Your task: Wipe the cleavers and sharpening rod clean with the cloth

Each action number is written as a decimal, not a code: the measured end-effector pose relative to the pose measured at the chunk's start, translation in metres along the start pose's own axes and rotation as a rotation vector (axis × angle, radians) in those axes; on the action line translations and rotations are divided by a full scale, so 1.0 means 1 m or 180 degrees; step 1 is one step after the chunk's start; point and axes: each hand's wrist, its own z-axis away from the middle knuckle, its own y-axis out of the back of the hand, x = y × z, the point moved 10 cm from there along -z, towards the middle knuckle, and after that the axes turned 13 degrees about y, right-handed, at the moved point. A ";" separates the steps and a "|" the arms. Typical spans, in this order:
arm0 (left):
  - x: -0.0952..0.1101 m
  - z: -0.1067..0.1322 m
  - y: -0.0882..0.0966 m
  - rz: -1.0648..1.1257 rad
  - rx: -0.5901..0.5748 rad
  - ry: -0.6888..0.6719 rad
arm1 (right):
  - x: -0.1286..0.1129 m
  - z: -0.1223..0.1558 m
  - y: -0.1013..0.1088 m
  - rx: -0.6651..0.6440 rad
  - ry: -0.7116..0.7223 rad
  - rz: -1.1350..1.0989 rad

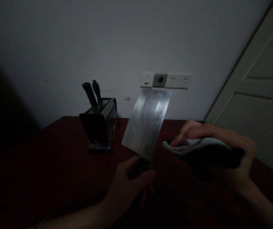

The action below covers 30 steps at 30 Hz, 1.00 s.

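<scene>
My left hand [129, 184] is closed around the dark handle of a cleaver [148, 117], whose broad shiny blade points up and away with faint smears on it. To the right, my right hand [212, 136] grips a cloth [198, 144], pale on top with a dark part hanging below. The cloth and the blade are apart, with a gap between them. Left of the cleaver stands a knife block [98, 127], dark at the front, with two black-handled tools [90, 93] sticking out of its top.
The dark red table [62, 143] reaches back to a pale wall [91, 41]. Low on the wall is a row of sockets and switches [178, 81] behind the blade. A white panelled door [257, 105] is at the right. The room is dim.
</scene>
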 end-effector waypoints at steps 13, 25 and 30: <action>-0.014 0.003 -0.006 0.0223 0.0174 0.0120 | 0.025 0.015 -0.043 -0.1523 -0.0483 0.0210; -0.025 0.003 -0.014 0.0184 0.0155 0.0402 | 0.034 0.031 -0.069 -0.2338 -0.0880 0.0015; -0.025 0.004 -0.008 0.0158 0.0331 0.0199 | 0.041 0.045 -0.077 -0.2591 -0.1096 0.0072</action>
